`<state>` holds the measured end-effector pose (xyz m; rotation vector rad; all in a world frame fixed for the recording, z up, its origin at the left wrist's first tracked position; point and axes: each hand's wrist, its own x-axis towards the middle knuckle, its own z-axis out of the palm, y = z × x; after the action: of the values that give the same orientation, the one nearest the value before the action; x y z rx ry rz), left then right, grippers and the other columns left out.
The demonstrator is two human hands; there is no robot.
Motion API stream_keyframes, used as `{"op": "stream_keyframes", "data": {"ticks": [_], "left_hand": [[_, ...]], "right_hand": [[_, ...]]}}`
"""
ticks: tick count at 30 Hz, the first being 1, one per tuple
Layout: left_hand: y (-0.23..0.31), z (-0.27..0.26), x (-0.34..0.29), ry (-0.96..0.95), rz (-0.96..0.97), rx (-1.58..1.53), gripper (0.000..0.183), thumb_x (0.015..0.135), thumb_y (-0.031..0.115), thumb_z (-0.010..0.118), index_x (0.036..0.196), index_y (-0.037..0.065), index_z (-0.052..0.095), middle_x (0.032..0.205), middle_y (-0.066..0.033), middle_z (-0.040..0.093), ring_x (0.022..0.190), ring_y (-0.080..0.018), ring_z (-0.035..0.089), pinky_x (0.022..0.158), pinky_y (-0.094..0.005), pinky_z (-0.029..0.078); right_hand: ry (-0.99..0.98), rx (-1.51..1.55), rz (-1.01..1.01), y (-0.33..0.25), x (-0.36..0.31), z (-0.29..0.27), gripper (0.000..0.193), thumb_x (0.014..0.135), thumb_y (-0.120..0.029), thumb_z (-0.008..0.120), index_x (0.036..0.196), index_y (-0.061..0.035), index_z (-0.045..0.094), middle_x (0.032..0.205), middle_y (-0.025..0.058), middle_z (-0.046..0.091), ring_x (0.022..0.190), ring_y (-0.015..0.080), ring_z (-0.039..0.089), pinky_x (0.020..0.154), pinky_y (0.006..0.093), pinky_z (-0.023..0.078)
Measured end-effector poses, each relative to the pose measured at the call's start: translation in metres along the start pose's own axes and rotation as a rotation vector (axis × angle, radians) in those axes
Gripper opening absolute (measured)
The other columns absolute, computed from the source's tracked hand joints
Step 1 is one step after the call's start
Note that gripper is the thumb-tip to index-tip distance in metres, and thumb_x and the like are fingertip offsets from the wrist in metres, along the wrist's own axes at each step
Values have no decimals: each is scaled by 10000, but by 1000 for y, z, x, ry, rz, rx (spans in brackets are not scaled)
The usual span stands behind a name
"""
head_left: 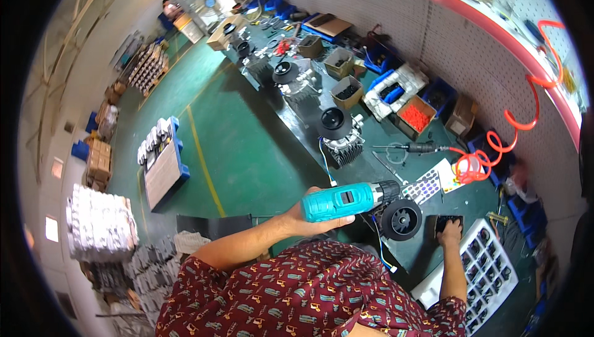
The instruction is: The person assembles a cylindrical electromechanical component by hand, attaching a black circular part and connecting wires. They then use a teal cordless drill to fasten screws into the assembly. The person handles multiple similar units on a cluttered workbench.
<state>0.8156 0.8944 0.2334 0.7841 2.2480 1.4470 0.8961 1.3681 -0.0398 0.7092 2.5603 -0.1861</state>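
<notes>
Worker's left hand [309,218] wraps tight round a teal cordless drill [346,199], its nose against a black fan-covered motor [402,218] at bench edge. Right hand [450,233] rests on a small black part [447,221]; grip can't be told. Dark green bench [470,204] w/ parts bins; green workshop floor [241,151].
</notes>
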Motion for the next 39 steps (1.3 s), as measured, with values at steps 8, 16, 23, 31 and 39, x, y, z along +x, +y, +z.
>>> {"op": "stream_keyframes", "data": {"ticks": [8, 16, 23, 31, 39], "left_hand": [[-1, 16, -11, 29, -79, -53, 328, 963, 301, 757, 1169, 54, 695, 953, -129, 743, 822, -244, 704, 782, -366, 566], [-2, 19, -10, 59, -35, -94, 321, 949, 271, 777, 1163, 45, 700, 915, -112, 745, 794, -206, 691, 771, -345, 567], [-7, 9, -14, 65, -53, -76, 319, 943, 260, 785, 1166, 46, 705, 883, -100, 736, 774, -171, 668, 768, -330, 563], [-17, -2, -8, 16, -191, -38, 363, 959, 246, 765, 1268, 76, 683, 1117, -74, 735, 984, -152, 670, 882, -332, 560], [-31, -11, -7, 87, -249, -56, 370, 953, 187, 761, 1268, 14, 672, 1177, -67, 702, 1058, -179, 638, 933, -360, 520]], "right_hand": [[-60, -46, -44, 5, 21, 2, 605, 735, -179, 860, 1272, -45, 615, 1385, 219, 533, 1249, 446, 581, 1047, 481, 531], [-6, -9, -109, 12, 23, 9, 411, 776, -76, 775, 1174, -72, 674, 1277, 233, 618, 1185, 435, 631, 1011, 487, 539], [224, 232, -250, 32, 31, 28, 243, 716, 6, 762, 955, -27, 727, 880, 198, 737, 877, 366, 732, 827, 466, 591], [-144, 1733, 72, 54, 10, -6, 172, 902, 47, 633, 1062, -16, 644, 817, 66, 670, 620, 171, 640, 526, 273, 548], [-243, 2372, 34, 42, 12, -24, 130, 926, -197, 589, 923, -69, 566, 827, 69, 559, 575, 120, 425, 452, 218, 339]]}}
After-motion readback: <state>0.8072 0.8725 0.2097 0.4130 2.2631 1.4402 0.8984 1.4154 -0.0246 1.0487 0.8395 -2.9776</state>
